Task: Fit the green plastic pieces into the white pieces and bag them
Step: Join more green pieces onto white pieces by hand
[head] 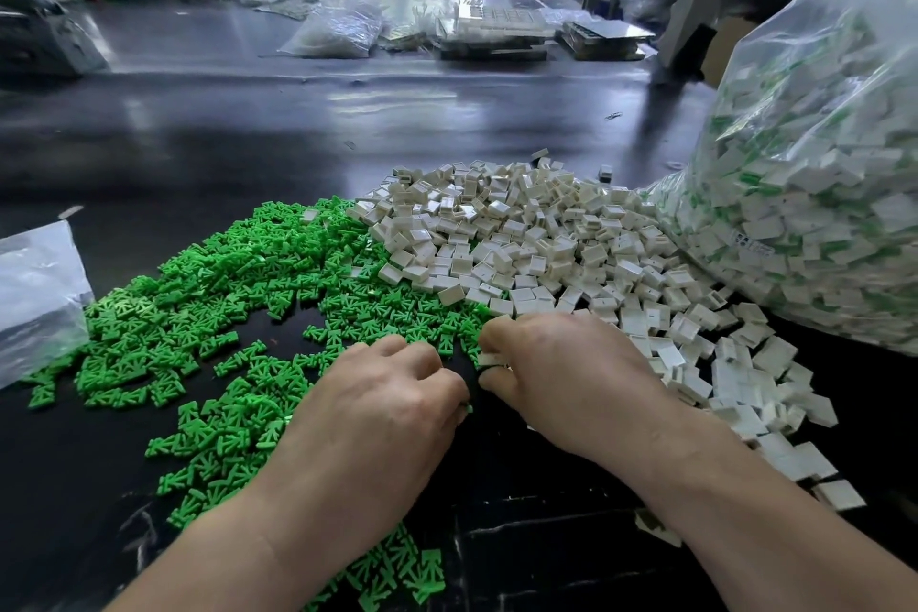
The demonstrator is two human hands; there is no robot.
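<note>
Clear bulging bag (pixel 819 214) just right of white pieces (pixel 521 234)

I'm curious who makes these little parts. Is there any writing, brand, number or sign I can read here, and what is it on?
No text here can be read.
On the big clear bag, a bluish printed mark: too small and blurred to read.
On the packets at the far side of the table: any print is too blurred.

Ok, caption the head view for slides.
Right hand pinches a white piece beside left hand, between green pile and white pile.
</note>
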